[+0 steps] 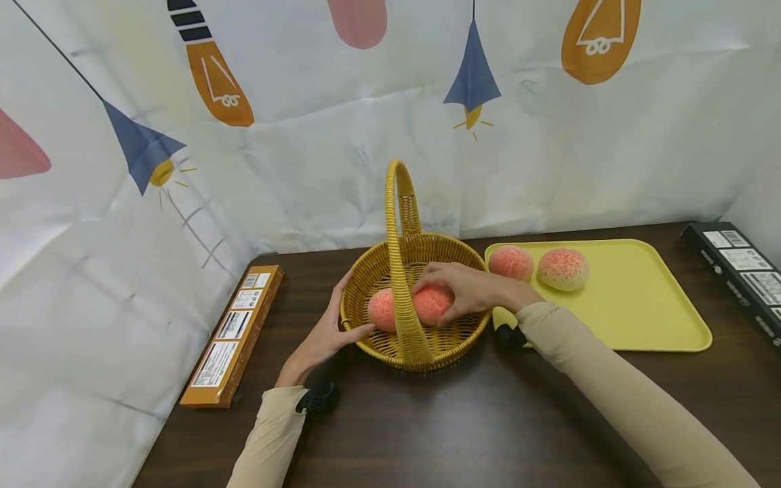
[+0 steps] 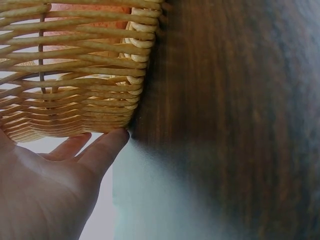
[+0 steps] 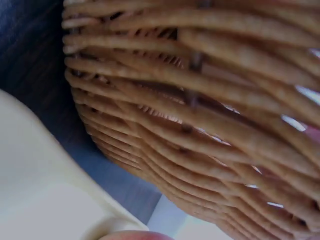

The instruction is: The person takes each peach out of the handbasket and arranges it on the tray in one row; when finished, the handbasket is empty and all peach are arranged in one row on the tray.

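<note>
A golden woven basket (image 1: 448,352) with a tall arched handle stands on the dark table. At its left rim, my left hand (image 1: 320,346) holds the side, thumb at the rim; the left wrist view shows fingertips (image 2: 117,140) against the lower weave. Inside the basket, my right hand (image 1: 466,288) grips a round pink bun-like piece (image 1: 433,305) with a speckled surface. Another such pink piece (image 1: 381,310) sits to its left, partly behind the handle. In the right wrist view the basket's wall (image 3: 165,100) hides the right hand's grasp.
A yellow tray (image 1: 634,298) lies right of the basket, with two more pink pieces (image 1: 564,269) at its left end. An orange box (image 1: 234,339) is on the table's left, a black box (image 1: 744,271) at far right. A patterned cloth (image 1: 366,169) hangs behind.
</note>
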Demonstrator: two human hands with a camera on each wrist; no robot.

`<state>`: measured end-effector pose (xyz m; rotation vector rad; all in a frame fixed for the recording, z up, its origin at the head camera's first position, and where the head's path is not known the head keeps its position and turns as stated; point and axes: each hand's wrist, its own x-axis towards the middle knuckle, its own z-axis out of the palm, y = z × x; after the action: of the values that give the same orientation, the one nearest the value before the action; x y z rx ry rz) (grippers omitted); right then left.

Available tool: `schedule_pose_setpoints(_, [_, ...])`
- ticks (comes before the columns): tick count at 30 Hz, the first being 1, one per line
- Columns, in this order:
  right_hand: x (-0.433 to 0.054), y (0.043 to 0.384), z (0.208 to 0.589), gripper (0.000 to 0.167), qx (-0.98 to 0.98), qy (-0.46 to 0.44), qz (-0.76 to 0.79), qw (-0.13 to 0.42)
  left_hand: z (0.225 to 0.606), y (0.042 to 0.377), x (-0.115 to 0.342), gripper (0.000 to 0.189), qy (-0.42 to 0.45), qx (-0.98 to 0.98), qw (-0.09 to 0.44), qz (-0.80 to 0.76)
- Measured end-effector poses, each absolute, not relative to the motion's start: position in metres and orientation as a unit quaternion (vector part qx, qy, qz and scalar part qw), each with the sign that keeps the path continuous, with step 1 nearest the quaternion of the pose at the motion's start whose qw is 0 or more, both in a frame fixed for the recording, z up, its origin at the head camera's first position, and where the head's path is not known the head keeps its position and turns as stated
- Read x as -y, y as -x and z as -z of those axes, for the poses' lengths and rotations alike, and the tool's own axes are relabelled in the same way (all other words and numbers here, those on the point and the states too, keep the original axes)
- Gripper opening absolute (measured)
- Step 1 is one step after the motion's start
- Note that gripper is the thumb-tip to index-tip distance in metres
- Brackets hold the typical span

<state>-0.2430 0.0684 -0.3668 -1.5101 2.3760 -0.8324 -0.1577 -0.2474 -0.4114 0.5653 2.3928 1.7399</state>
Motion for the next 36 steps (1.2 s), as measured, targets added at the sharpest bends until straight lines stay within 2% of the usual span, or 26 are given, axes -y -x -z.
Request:
schedule_pose_setpoints(6, [-0.078,0.237,0.368,0.052,-0.794,0.514,0.317,0.068,0.414,0.155,0.248,0.108,-0.183,-0.793,0.068,-0.577])
schedule_pose_setpoints(11, [-0.102,0.23,0.35,0.053,-0.784,0.478,0.395,0.037,0.414,0.155,0.249,0.108,-0.178,-0.794,0.072,-0.577])
schedule_pose_setpoints(19, [-0.176,0.221,0.298,0.066,-0.779,0.44,0.444,-0.049,0.412,0.157,0.252,0.106,-0.181,-0.795,0.067,-0.575])
schedule_pose_setpoints(25, [-0.243,0.214,0.281,0.078,-0.811,0.382,0.426,-0.123,0.412,0.156,0.251,0.106,-0.182,-0.793,0.069,-0.577])
schedule_pose_setpoints(31, [-0.299,0.212,0.296,0.073,-0.833,0.273,0.464,-0.128,0.409,0.155,0.248,0.107,-0.181,-0.789,0.073,-0.582])
schedule_pose_setpoints(36, [-0.325,0.212,0.322,0.066,-0.876,0.173,0.44,-0.095,0.408,0.156,0.246,0.107,-0.184,-0.789,0.071,-0.582])
